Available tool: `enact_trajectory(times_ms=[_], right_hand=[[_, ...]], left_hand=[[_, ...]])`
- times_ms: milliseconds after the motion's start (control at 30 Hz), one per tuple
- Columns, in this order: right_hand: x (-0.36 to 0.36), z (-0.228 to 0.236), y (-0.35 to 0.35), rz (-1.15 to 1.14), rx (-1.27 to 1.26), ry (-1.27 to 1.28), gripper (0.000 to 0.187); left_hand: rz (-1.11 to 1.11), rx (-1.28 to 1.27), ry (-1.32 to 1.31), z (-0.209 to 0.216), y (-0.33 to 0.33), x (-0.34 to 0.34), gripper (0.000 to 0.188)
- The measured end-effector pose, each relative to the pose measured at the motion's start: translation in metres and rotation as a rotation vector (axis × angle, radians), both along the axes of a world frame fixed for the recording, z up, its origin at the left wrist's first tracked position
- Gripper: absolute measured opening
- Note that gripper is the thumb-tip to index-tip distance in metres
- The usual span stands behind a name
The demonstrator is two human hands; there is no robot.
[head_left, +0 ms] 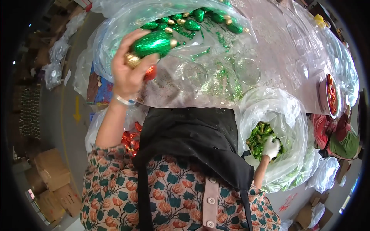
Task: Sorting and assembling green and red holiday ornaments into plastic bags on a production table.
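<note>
My left hand (129, 75) is raised over the left of the table, its fingers closed round a shiny green foil ornament (153, 43) with gold ends. A small red shiny piece (150, 72), blurred, shows by its thumb. Behind that hand, more green ornaments (191, 25) with gold caps lie along the far side in a clear plastic bag (106, 46). Low on the right, my right hand (272, 148), in a white glove, reaches into an open plastic bag (295, 127) onto a heap of green glossy pieces (260, 134). Its fingertips are hidden among them.
Green and gold glitter is strewn over the plastic-covered table (162, 90). Red shiny ornaments (131, 142) lie in a bag at my left side. An oval tub (325, 96) of red pieces stands at the right edge. Cardboard boxes (54, 169) stand on the floor at left.
</note>
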State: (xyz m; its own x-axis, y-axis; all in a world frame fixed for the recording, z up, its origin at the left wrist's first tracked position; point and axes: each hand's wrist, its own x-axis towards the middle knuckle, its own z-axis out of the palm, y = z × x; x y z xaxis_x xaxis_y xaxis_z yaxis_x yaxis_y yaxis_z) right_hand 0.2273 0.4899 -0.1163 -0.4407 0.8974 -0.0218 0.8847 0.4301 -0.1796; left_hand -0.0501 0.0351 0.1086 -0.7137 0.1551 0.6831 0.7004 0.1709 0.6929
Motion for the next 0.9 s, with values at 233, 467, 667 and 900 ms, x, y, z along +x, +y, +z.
enact_trajectory(times_ms=[233,467,667,900], right_hand=[[-0.159,0.189,-0.153,1.070,0.122,0.985,0.040],[-0.238,0.200,-0.229,1.299,-0.026,0.685,0.036],[-0.237,0.210,-0.253,1.425,0.163,0.570,0.032],[-0.191,0.180,-0.216,1.163,-0.344,0.756,0.017]], left_hand=[[-0.213,-0.213,0.182,-0.034,0.032,-0.040,0.044],[-0.308,-0.249,-0.310,-0.051,0.023,-0.055,0.047],[-0.106,-0.584,0.095,-0.055,0.002,-0.038,0.042],[0.264,-0.182,0.232,-0.074,-0.048,0.032,0.026]])
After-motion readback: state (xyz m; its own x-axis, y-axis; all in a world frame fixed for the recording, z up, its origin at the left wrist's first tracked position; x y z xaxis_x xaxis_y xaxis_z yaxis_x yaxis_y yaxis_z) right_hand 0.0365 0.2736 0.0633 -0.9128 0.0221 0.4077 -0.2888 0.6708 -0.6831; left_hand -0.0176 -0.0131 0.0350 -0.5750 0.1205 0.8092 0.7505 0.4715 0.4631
